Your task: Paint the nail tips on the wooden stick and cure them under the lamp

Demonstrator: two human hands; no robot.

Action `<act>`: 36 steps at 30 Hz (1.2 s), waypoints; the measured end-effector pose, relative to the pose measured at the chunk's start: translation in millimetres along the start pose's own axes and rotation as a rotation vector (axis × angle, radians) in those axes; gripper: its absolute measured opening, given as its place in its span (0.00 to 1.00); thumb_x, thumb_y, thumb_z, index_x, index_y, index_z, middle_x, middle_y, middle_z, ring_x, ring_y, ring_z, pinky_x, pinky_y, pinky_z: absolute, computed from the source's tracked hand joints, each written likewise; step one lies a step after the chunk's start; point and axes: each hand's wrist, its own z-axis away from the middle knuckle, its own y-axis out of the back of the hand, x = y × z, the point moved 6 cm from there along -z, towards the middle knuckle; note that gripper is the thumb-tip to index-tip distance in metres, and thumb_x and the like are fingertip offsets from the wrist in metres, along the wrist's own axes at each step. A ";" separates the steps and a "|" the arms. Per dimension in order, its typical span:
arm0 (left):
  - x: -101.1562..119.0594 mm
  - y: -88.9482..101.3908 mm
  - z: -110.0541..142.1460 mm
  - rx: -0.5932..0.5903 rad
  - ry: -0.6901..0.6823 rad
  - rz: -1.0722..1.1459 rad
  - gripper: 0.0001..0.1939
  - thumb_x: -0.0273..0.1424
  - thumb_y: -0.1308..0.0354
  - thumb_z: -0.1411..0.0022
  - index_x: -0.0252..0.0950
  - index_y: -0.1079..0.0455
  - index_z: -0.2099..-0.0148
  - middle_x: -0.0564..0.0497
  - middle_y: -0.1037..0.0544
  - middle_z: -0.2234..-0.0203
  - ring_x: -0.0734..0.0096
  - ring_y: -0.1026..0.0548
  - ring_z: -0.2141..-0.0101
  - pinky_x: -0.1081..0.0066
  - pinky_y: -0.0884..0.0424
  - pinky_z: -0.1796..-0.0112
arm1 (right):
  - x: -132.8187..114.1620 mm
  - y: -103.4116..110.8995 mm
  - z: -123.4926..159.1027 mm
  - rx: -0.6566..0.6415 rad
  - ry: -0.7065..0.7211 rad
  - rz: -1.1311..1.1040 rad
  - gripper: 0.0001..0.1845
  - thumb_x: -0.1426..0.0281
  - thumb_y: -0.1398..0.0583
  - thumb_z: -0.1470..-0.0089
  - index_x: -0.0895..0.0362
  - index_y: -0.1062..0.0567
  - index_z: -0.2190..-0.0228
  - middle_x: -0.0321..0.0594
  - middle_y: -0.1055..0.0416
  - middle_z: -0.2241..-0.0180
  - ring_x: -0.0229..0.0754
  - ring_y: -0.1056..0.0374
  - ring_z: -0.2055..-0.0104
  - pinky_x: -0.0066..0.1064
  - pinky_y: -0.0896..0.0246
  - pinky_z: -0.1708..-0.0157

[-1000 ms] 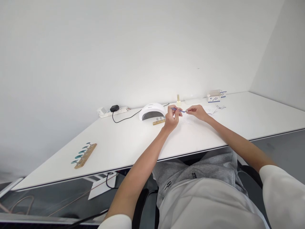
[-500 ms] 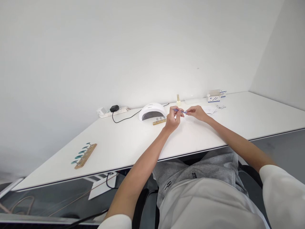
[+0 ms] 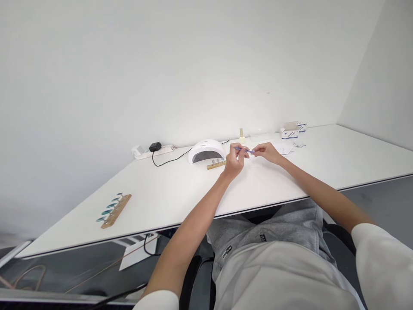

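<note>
The left grip (image 3: pixel 235 159) was closed pen-fashion on a slim blue-purple rod-like tool (image 3: pixel 248 150), most likely for fine control, its tip aimed at the fingertips of the right grip (image 3: pixel 266 153). That right grip was pinched together on what seemed a small pale object (image 3: pixel 253 151), too tiny to identify, apparently to steady it; whether the tip touched it I could not tell. Both grips met above the white, smooth worktop (image 3: pixel 177 193), the two forearms crossing its front edge. Just beside the left grip lay a short light-wood bar with small clear pieces (image 3: pixel 215 165), partly hidden behind the hand, and behind that bar a white arched plastic device with a dark opening (image 3: pixel 206 145), perhaps kept there for easy reach. A cream bottle with a tall gold-toned cap (image 3: pixel 241 139) stood beyond the grips; white printed papers (image 3: pixel 284 149) and an open white-and-blue carton (image 3: pixel 289 132) sat to the right, out of the way. Well apart at the left was a longer wooden block bearing teal oval pieces (image 3: pixel 116 212). Against the earliest frame, the left grip had shifted slightly toward the right one, uncovering more of the short bar; the surroundings had stayed put.
</note>
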 end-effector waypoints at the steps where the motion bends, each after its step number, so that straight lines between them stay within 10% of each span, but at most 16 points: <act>1: -0.4 0.0 0.0 -0.005 0.000 -0.008 0.10 0.40 0.53 0.30 0.39 0.46 0.58 0.52 0.22 0.71 0.76 0.23 0.75 0.71 0.28 0.68 | 0.0 0.5 0.0 0.001 -0.001 -0.001 0.13 0.63 0.29 0.65 0.59 0.20 0.75 0.40 0.23 0.74 0.41 0.28 0.70 0.34 0.30 0.64; 36: -1.5 2.9 -0.8 0.031 -0.019 -0.048 0.09 0.39 0.52 0.30 0.39 0.45 0.58 0.54 0.23 0.73 0.75 0.22 0.74 0.73 0.28 0.69 | -15.2 -3.6 6.8 0.105 0.254 0.346 0.05 0.68 0.35 0.54 0.56 0.20 0.75 0.40 0.24 0.72 0.40 0.30 0.70 0.33 0.33 0.65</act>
